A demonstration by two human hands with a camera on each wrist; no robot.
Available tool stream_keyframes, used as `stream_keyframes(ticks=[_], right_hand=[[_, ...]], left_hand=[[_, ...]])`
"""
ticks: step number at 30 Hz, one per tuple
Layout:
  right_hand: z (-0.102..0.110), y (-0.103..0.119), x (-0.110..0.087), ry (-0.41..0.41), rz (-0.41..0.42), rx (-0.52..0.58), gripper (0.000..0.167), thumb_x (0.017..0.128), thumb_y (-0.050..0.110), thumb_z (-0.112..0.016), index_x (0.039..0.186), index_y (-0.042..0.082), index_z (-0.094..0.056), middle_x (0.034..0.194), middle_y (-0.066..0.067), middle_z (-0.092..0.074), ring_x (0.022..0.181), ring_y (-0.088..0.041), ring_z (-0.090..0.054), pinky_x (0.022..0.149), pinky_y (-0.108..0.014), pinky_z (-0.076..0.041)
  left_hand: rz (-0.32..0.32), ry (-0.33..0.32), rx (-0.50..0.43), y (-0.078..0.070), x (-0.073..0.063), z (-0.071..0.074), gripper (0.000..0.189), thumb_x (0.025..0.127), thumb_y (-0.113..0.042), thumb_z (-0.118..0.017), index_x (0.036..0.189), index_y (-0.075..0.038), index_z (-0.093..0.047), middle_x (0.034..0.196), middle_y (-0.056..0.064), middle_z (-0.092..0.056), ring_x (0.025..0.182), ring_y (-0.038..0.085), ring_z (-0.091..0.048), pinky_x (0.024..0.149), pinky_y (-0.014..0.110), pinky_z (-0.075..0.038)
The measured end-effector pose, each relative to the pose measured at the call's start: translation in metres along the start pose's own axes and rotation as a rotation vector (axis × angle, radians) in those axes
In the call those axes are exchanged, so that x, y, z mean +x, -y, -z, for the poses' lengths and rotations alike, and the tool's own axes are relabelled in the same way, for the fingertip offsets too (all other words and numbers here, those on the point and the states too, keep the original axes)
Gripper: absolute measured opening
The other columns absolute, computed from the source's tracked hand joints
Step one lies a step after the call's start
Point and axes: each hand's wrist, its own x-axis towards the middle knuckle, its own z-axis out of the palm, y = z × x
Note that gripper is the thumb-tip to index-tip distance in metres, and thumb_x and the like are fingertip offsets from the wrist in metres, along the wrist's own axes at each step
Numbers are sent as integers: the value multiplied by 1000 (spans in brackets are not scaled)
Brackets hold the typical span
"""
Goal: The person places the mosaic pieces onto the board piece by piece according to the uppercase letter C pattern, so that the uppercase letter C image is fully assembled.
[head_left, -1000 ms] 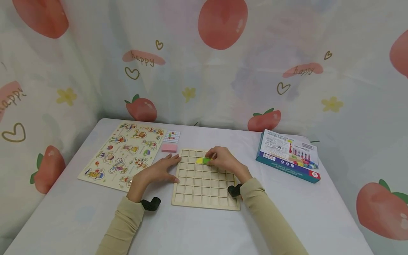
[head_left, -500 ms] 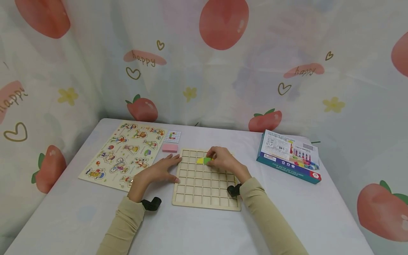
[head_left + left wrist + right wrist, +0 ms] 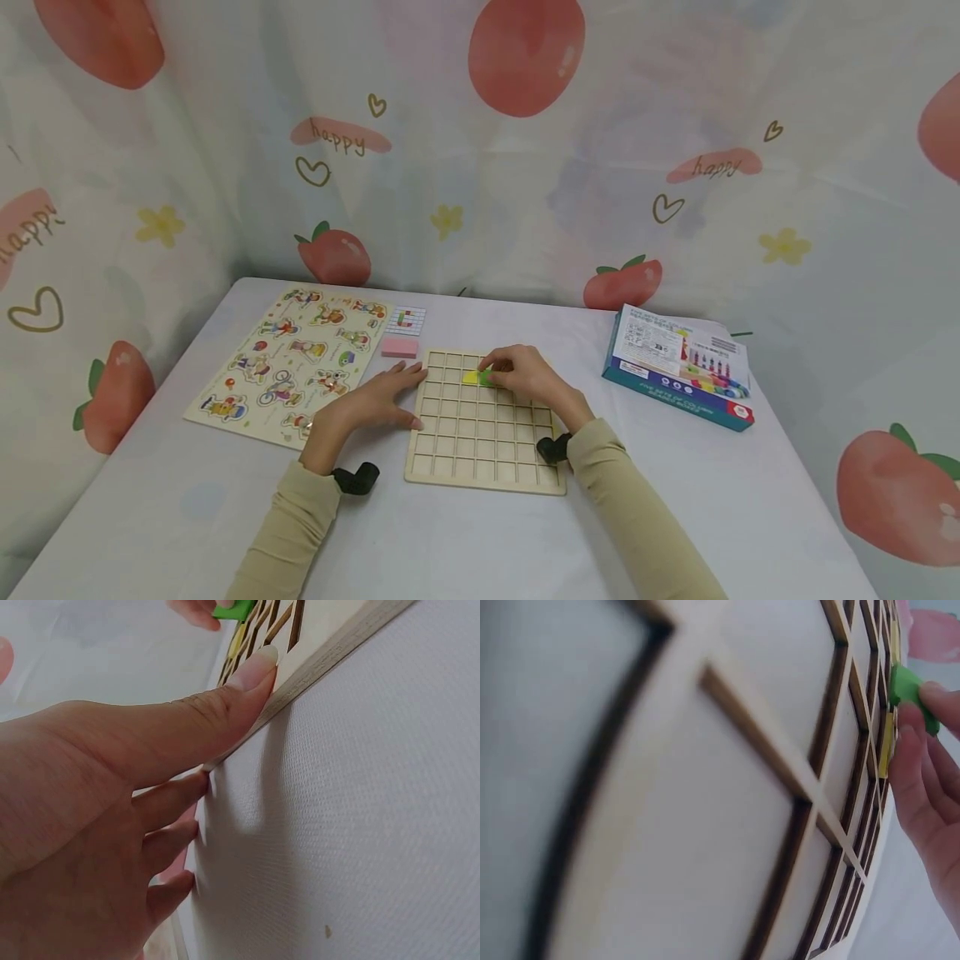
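Note:
My right hand (image 3: 525, 372) pinches a green tile (image 3: 906, 688) between thumb and fingers, over the upper rows of a wooden grid board (image 3: 465, 446). In the right wrist view the green tile stands tilted against the grid. Just left of it in the head view, a yellow tile (image 3: 470, 377) lies on the board. My left hand (image 3: 378, 396) rests at the board's left side with its fingers extended. Its thumb (image 3: 251, 671) lies on the board's edge in the left wrist view, and the other fingertips reach toward the edge and the cloth.
Behind the board's left corner are a pink block (image 3: 400, 347) and a small card (image 3: 407, 321) with a coloured grid pattern. A wooden picture puzzle (image 3: 292, 358) lies at the left. A boxed toy set (image 3: 678, 367) stands at the back right, near the patterned curtain.
The right fingertips have shifted slightly left and now cover more of the green tile. My left hand and the board stay in place.

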Motion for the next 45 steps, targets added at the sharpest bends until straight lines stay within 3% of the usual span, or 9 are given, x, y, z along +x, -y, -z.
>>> stream_keyframes(ticks=[5, 11, 15, 20, 27, 38, 45], right_hand=[[-2, 0, -3, 13, -9, 56, 19, 96, 9, -69, 113, 13, -77, 98, -3, -76, 88, -12, -69, 86, -34, -58], [-3, 5, -4, 64, -25, 185, 24, 95, 2, -66, 117, 5, -74, 98, -9, -75, 79, -15, -73, 77, -30, -61], [-3, 8, -6, 90, -29, 212, 29, 93, 0, -67, 121, 1, -73, 101, -11, -75, 85, -16, -73, 80, -31, -61], [-5, 9, -7, 100, -39, 208, 31, 90, 5, -75, 121, 1, -74, 105, -11, -77, 91, -16, -73, 83, -32, -60], [-8, 12, -6, 100, -21, 126, 28, 88, 12, -81, 115, 5, -76, 97, -4, -75, 86, -11, -67, 79, -29, -56], [-9, 21, -2, 128, -7, 62, 27, 87, 10, -82, 111, 1, -75, 87, -2, -72, 76, -8, -62, 73, -24, -53], [-12, 20, 0, 146, 6, 24, 21, 88, 10, -80, 107, 4, -77, 85, 0, -72, 75, -6, -63, 75, -23, -54]], left_hand=[[5, 2, 8, 2, 0, 0, 89, 86, -23, -83, 159, -6, -37, 170, 12, -26, 159, 41, -11, 128, 59, -14], [5, 2, 0, 2, -1, 0, 89, 86, -23, -83, 159, -6, -37, 170, 13, -26, 159, 41, -10, 128, 59, -14], [0, 2, 5, 2, -1, 0, 89, 86, -23, -83, 160, -6, -36, 170, 13, -25, 159, 41, -10, 128, 60, -14], [2, 4, 4, 1, -1, 0, 89, 86, -23, -83, 160, -6, -37, 170, 12, -25, 159, 41, -10, 128, 59, -14], [-6, 12, 4, 1, 0, -1, 88, 87, -24, -83, 160, -6, -36, 170, 13, -25, 159, 42, -9, 127, 61, -13], [-2, 5, 15, -1, 0, 0, 89, 86, -24, -83, 160, -6, -36, 170, 13, -25, 159, 42, -10, 127, 61, -14], [8, 2, 9, -1, 0, -1, 89, 86, -24, -83, 159, -7, -37, 170, 12, -25, 159, 41, -10, 127, 61, -14]])
